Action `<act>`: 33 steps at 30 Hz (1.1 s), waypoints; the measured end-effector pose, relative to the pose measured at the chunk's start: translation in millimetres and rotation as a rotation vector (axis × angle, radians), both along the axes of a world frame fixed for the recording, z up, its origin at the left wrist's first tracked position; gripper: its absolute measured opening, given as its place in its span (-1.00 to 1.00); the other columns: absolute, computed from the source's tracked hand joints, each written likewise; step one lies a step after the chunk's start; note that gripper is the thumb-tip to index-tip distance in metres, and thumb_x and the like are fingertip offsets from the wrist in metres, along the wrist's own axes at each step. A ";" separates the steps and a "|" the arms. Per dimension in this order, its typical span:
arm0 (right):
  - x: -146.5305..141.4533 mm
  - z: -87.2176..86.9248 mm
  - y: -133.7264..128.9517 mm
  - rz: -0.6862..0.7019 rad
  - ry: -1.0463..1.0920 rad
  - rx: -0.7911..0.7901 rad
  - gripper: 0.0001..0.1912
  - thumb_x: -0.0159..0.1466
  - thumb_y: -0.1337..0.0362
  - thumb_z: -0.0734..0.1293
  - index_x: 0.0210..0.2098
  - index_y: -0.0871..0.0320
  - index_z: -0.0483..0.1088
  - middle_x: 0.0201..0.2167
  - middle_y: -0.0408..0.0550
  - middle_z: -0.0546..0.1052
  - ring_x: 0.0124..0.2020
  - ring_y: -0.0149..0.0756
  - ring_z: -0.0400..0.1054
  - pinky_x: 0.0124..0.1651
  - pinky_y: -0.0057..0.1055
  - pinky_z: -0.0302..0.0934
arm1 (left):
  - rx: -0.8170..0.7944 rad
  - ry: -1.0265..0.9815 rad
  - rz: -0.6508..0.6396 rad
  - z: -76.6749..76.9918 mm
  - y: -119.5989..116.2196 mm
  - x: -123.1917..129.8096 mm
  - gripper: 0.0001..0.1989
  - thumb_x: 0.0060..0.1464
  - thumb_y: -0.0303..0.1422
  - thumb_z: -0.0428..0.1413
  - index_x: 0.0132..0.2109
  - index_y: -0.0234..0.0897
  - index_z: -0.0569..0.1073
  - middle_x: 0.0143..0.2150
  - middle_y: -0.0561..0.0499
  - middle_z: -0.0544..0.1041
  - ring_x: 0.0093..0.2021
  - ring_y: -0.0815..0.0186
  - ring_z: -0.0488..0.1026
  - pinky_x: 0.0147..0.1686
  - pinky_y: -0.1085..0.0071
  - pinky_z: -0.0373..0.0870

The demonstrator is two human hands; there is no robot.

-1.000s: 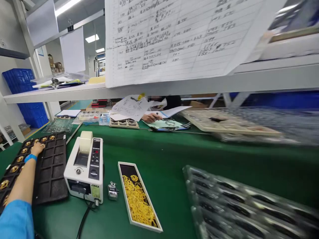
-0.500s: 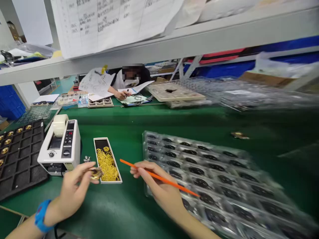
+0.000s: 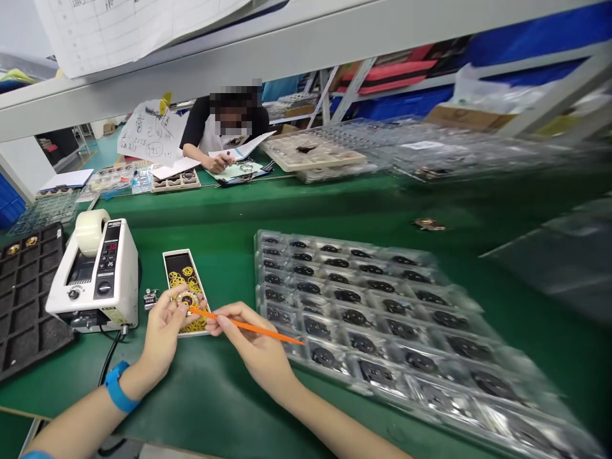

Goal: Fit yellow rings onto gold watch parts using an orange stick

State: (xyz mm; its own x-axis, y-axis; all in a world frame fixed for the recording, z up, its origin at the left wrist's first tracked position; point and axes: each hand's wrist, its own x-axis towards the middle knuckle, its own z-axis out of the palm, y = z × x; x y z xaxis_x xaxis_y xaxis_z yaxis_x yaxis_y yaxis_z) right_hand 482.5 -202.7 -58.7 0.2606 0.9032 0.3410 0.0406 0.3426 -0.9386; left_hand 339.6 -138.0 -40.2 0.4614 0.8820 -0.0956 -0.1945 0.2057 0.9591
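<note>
My left hand [image 3: 165,325], with a blue band at the wrist, holds a round gold metal part [image 3: 187,299] between thumb and fingers over a white-rimmed box [image 3: 199,278] of yellow rings [image 3: 182,279]. An orange stick [image 3: 261,329] is pinched in my right hand [image 3: 248,338]; its left tip is at the gold part, and whether they touch is unclear. The stick's other end points right, over the edge of a clear tray [image 3: 282,306] of black round parts. Just left of the box sits a small metal device [image 3: 150,299].
A white tape dispenser [image 3: 102,274] and a black compartment tray [image 3: 33,299] stand at left. Across the green table [image 3: 229,408] a person [image 3: 220,137] writes on papers. A small metal part [image 3: 429,224] lies beyond the clear tray. A shelf beam [image 3: 296,38] crosses above.
My hands have come together: the orange stick's tip is now at the gold part, which is turned with its face up. The whole view has shifted.
</note>
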 end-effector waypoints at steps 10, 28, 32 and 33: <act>22.2 -1.7 1.7 0.131 -0.653 0.567 -0.77 0.30 0.55 0.21 -0.09 0.27 0.37 -0.14 0.05 0.50 -0.09 -0.35 0.39 -0.06 -0.44 0.35 | -0.154 -0.096 -0.079 11.6 1.4 -3.8 -0.43 -0.07 -0.21 0.28 0.03 -0.38 0.31 -0.21 -0.11 0.54 -0.19 0.31 0.52 -0.22 0.52 0.48; 7.3 -2.9 -0.5 -0.203 -0.586 0.552 -0.73 0.26 0.55 0.26 -0.07 0.22 0.36 -0.29 0.01 0.51 -0.32 -0.38 0.37 -0.28 -0.45 0.35 | -0.081 -0.031 -0.187 -2.7 -12.3 2.5 -0.35 -0.02 -0.17 0.24 0.14 -0.35 0.21 0.04 -0.17 0.43 0.00 0.33 0.42 -0.02 0.45 0.44; 6.5 -2.7 0.2 -0.229 -0.605 0.548 -0.70 0.24 0.57 0.26 -0.06 0.21 0.36 -0.29 0.01 0.51 -0.32 -0.39 0.37 -0.28 -0.45 0.35 | -0.077 -0.018 -0.167 -2.6 -12.1 2.7 -0.33 -0.01 -0.16 0.23 0.17 -0.35 0.22 0.03 -0.18 0.42 0.01 0.29 0.41 0.00 0.40 0.44; 6.3 -3.6 0.4 -0.229 -0.613 0.547 -0.68 0.24 0.58 0.25 -0.05 0.21 0.35 -0.29 0.01 0.51 -0.31 -0.39 0.37 -0.27 -0.44 0.36 | -0.083 -0.012 -0.174 -2.5 -11.9 2.8 -0.33 -0.02 -0.16 0.24 0.17 -0.34 0.23 0.03 -0.17 0.43 0.01 0.27 0.41 -0.01 0.39 0.44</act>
State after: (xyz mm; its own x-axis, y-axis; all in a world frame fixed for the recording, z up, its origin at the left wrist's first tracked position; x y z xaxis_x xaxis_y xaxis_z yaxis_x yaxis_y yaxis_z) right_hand 488.8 -202.3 -62.3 0.0436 0.5178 0.8544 0.6114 0.6625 -0.4327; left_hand 342.3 -149.9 -42.7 0.6075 0.7785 -0.1579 -0.1606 0.3151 0.9354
